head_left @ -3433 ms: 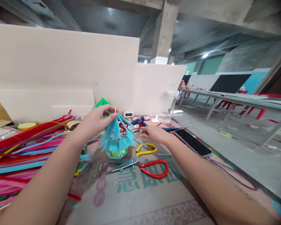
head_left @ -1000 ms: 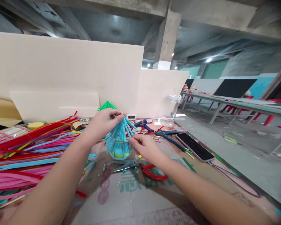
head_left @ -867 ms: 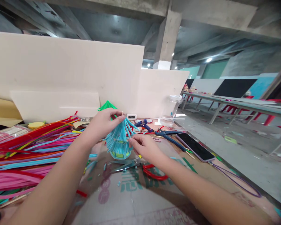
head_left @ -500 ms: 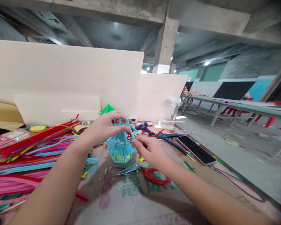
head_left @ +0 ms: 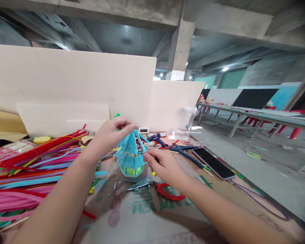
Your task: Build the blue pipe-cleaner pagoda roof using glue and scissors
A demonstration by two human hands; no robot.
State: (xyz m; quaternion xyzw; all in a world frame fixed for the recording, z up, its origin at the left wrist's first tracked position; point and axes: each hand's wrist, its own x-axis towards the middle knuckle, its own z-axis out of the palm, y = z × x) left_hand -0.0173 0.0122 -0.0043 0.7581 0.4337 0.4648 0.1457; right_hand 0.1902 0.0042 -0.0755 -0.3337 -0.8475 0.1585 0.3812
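A small pavilion-like model [head_left: 130,150] of light blue pipe cleaners stands on the cardboard, with a yellow-green base inside a blue rim. My left hand [head_left: 113,134] pinches the peak of its roof between thumb and fingers. At the roof's right edge, my right hand [head_left: 165,166] has thumb and forefinger closed on the lower end of a blue pipe cleaner strand. Just in front of the model lie scissors [head_left: 142,183] with red handles, partly beneath my right hand. Behind my left hand the tip of a green piece [head_left: 117,115] shows; the rest is hidden.
Loose coloured pipe cleaners [head_left: 40,173] cover the left side. Behind my right hand lie a blue glue gun [head_left: 156,139] and dark blue pliers [head_left: 185,154]. A phone [head_left: 213,163] with a purple strap, a clear plastic jar [head_left: 186,123] and a small digital clock [head_left: 143,130] stand around. White boards rise behind.
My left hand has shifted slightly left and settled at the roof's peak, and upright strands there now lean down to the right. My right hand stays nearly in place.
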